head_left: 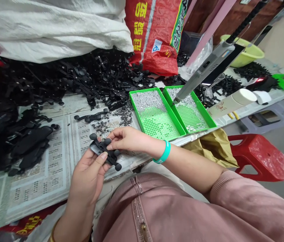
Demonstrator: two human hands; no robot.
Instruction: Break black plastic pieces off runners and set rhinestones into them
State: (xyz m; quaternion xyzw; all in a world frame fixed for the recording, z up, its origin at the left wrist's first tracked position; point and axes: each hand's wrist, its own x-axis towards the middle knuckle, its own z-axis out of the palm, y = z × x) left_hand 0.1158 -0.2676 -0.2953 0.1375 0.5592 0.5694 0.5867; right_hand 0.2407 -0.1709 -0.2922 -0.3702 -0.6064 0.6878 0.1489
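Note:
Both hands hold a black plastic part with several round knobs on its arms, above the table's front edge. My left hand is closed around its near side, with the thumb on top. From the right, my right hand pinches the part near one of its upper knobs; whether something small is between those fingertips is hidden. A similar black arm piece lies on the table just beyond. Tiny dark bits are scattered next to it.
Two green trays with small silvery screws stand to the right. A grey electric screwdriver hangs over the right tray. Black parts are heaped behind and at left. A cup, a red sack and a red stool are nearby.

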